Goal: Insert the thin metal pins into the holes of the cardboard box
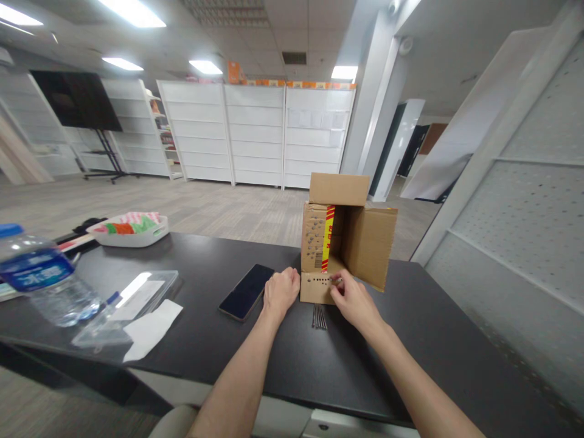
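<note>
An open cardboard box [314, 243] stands on the black table, its front flap hanging down to the tabletop. Small round grey heads stud its left panel, and a row of dark dots crosses the lower flap [314, 292]. My right hand [354, 298] is at this flap, thumb and forefinger pinched at the right end of the row on a small nail-like piece, mostly hidden. Against the box's left edge rests my left hand [281, 292], fingers curled closed; what they hold, if anything, is hidden. Several thin dark nails [319, 317] lie side by side before the flap.
Left of my left hand lies a phone [246, 292]. Farther left are a clear plastic case [137, 298], a white paper [152, 328] and a water bottle [41, 274]. A white basket [132, 238] holds colourful cloth. A perforated panel [524, 213] borders the table's right.
</note>
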Demonstrator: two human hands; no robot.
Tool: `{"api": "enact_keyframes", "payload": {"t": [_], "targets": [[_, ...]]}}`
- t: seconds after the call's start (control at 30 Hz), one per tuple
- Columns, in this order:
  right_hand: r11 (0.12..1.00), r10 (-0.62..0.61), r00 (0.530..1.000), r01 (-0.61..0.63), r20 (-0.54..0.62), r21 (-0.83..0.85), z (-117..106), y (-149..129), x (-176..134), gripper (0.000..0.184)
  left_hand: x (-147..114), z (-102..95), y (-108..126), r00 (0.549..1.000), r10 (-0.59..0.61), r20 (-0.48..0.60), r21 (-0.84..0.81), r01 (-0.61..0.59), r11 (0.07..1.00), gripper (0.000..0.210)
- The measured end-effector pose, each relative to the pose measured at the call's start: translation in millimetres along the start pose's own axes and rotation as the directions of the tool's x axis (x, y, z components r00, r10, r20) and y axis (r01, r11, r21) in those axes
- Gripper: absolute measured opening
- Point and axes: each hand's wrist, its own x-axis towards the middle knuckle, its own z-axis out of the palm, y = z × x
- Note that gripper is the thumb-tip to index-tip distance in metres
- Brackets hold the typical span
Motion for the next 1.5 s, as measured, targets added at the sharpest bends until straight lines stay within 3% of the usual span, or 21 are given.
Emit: {"api": "enact_keyframes", "payload": {"t": [0.93,1.2,1.5], "targets": [[0.985,0.094,0.995,-0.088,0.032,-0.152,-2.2,-12.4,15.5,0.006,0.5,0.4,-0.3,1.000,0.009,-0.010,-0.018,-0.009,1.000,0.049],[0.991,0.054,0.998,-0.057,-0.027,-0.121,-6.9,-16.7,14.5,0.005,0.2,0.0,-0.5,1.000,0.012,-0.004,-0.012,-0.012,1.000,0.050],[0.999,-0.037,0.996,0.035,-0.078,-0.025,-26.6,-31.4,2.2,0.002,-1.5,-4.0,0.8,1.000,-0.012,0.010,-0.035,0.013,0.999,0.048]]}}
